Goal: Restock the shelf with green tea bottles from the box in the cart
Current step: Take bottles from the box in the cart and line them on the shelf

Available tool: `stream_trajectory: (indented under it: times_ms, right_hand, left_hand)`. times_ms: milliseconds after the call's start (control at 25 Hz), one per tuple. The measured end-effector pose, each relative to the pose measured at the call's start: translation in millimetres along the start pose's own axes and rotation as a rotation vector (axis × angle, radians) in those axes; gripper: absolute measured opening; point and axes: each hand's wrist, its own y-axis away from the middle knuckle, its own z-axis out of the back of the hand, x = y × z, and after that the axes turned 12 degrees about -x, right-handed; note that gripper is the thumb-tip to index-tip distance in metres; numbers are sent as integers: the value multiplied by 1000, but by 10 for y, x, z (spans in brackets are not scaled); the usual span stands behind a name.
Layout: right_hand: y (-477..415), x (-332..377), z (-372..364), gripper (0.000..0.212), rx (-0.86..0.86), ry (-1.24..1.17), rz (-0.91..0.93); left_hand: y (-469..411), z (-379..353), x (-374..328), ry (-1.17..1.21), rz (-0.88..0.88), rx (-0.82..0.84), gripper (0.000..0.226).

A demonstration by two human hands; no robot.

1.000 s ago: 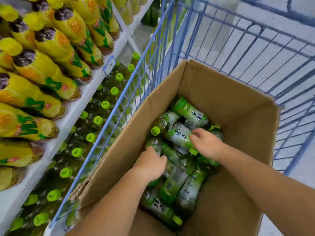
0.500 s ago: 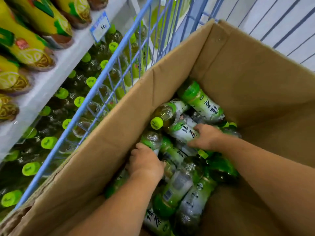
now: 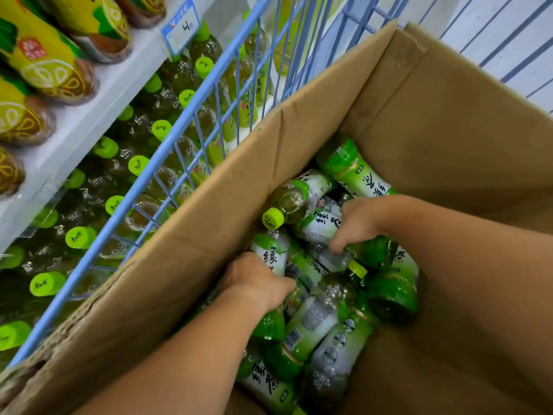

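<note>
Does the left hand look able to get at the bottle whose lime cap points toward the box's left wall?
Probably yes. The lime-capped bottle lies uncovered on top of the pile, just beyond the left hand, though that hand seems to grip another bottle.

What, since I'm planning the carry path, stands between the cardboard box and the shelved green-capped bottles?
The cart's blue wire wall stands between the box and the shelved bottles, seen in the head view.
</note>
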Motion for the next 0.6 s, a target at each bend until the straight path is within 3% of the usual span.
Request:
stream_trajectory:
  times_ms: [120,240,440,600]
  right_hand:
    - [207,84,157,79,150,28,-52]
    - [485,-10,114,84,227,-263,-172]
    - [949,-86,-195,104,-7,-728,-371]
    - [1269,11,-444,99,-155,-1050,-445]
  left_hand:
    - [33,116,11,-1,-11,74,81]
    - [121,244,74,-6,-38,145,86]
    - [378,446,112,-34,-105,214,89]
    - [585,643,167,99,-109,179,71]
